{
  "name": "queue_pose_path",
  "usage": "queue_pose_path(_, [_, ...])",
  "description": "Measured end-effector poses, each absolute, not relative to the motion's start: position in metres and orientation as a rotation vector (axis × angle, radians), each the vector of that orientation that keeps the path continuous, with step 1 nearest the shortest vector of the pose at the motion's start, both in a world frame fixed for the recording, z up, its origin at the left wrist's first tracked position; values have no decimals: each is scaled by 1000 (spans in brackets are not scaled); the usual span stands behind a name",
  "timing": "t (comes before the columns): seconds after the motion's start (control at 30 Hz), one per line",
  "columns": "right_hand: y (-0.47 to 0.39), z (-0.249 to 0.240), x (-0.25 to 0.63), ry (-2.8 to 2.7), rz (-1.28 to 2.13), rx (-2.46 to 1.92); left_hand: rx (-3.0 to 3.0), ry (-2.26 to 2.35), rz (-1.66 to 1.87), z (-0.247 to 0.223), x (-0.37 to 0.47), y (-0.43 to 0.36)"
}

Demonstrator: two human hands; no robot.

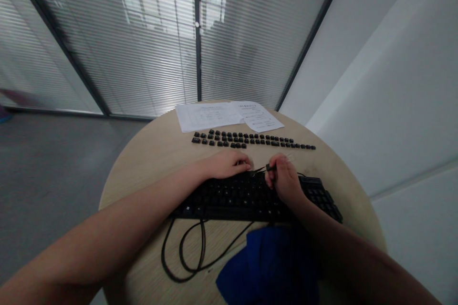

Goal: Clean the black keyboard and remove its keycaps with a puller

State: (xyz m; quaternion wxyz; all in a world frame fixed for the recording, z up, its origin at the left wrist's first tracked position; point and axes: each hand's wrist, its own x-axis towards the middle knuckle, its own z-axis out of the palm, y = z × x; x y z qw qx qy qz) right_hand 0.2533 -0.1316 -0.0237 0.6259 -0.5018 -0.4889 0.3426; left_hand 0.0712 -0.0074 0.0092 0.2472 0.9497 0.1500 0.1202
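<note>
A black keyboard (236, 198) lies on the round wooden table in front of me. My left hand (231, 164) rests at its top edge, fingers bent and pointing right; whether anything is between them is hidden. Over the keyboard's upper right part, my right hand (284, 178) is closed in a pinch on a small black piece (270, 167), which looks like a keycap. Something thin and pale shows by the right fingertips. Beyond the hands, several loose black keycaps (234, 139) are laid out in rows.
Printed paper sheets (211, 116) lie at the far side of the round table (143, 162). A looped black cable (202, 248) and a blue cloth (268, 267) are on the near side. Blinds behind glass and a white wall stand beyond.
</note>
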Motion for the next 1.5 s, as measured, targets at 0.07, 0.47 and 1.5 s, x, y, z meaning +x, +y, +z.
queue_pose_path(0.07, [-130, -25, 254, -1092, 790, -1145, 2443, 406, 417, 14, 71, -9])
queue_pose_path(0.47, [-126, -23, 252, -1029, 815, -1102, 2262, 344, 381, 16, 72, -16])
queue_pose_path(1.5, [-111, -3, 286, -805, 515, -1106, 3171, 526, 286, 8, 140, 62])
